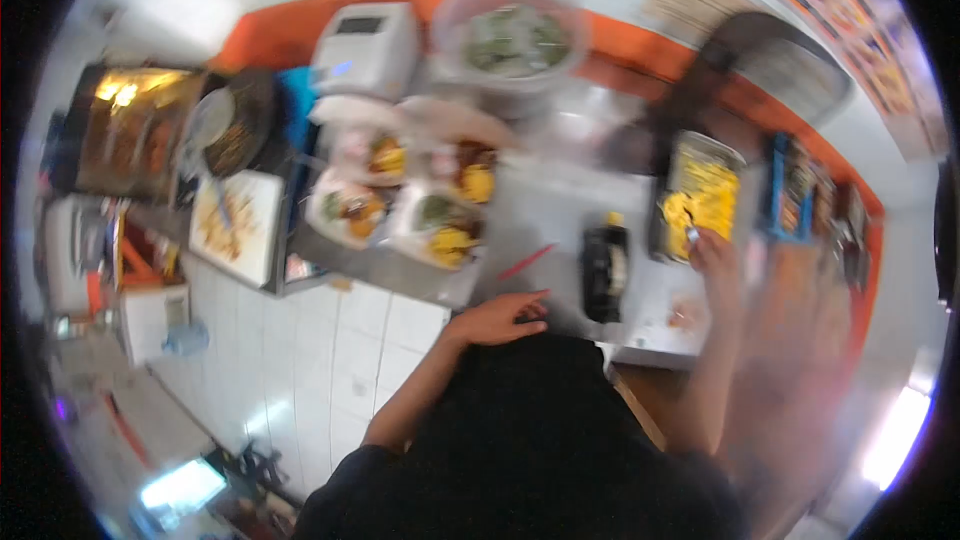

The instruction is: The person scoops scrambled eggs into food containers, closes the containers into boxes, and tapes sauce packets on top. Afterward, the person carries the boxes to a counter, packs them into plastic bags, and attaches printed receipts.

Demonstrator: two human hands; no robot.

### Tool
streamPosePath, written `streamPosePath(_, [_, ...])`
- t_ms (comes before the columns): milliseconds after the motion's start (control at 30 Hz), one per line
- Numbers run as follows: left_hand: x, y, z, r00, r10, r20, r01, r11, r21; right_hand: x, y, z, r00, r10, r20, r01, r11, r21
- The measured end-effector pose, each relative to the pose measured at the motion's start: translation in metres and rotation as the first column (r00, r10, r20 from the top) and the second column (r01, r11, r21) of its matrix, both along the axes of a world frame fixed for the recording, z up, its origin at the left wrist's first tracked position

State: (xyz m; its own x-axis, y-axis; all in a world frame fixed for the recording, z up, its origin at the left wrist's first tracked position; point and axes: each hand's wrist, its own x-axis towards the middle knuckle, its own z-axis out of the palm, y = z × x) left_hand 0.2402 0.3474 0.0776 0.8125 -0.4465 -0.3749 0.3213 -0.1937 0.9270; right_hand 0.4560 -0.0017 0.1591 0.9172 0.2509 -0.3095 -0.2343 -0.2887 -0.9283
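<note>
Right hand (711, 248) grips small utensil (692, 234), probably spoon, over yellow food in metal tray (741, 155). Left hand (498, 321) empty, fingers loosely curled, at bench (560, 190) edge near red stick (527, 261).

Across the middle of the frame runs a counter (540, 195), with four open boxes (457, 122) on its left part in two rows of two, food in each. Behind them, toward the top, is a machine (365, 55), with a tub (447, 28) to its right. Right of the boxes come a stick (527, 261), a bottle (605, 275) and — right of centre — a tray (741, 162) holding food. A crate (792, 233) lies right of the tray; a board (262, 230) is at left, below a pan (262, 105).
</note>
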Motion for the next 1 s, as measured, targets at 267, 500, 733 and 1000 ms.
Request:
streamPosePath(267, [-0.098, 0.169, -0.013, 0.99, 0.144, 0.003, -0.143, 0.982, 0.126, -0.131, 0.323, -0.073, 0.813, 0.516, -0.269, -0.456, 0.852, 0.255])
streamPosePath(500, [-0.219, 0.282, -0.015, 0.784, 0.607, -0.13, -0.58, 0.791, 0.193, -0.183, 0.492, -0.11, 0.495, 0.726, 0.477, -0.525, 0.687, -0.501])
streamPosePath(733, [-0.249, 0.309, -0.026, 0.709, 0.679, -0.19, -0.663, 0.734, 0.147, -0.18, 0.495, -0.139, 0.531, 0.642, 0.552, -0.478, 0.766, -0.43])
streamPosePath(1000, [-0.165, 0.274, -0.017, 0.893, 0.432, -0.127, -0.412, 0.898, 0.154, -0.162, 0.432, -0.108, 0.807, 0.53, -0.262, -0.461, 0.841, 0.282])
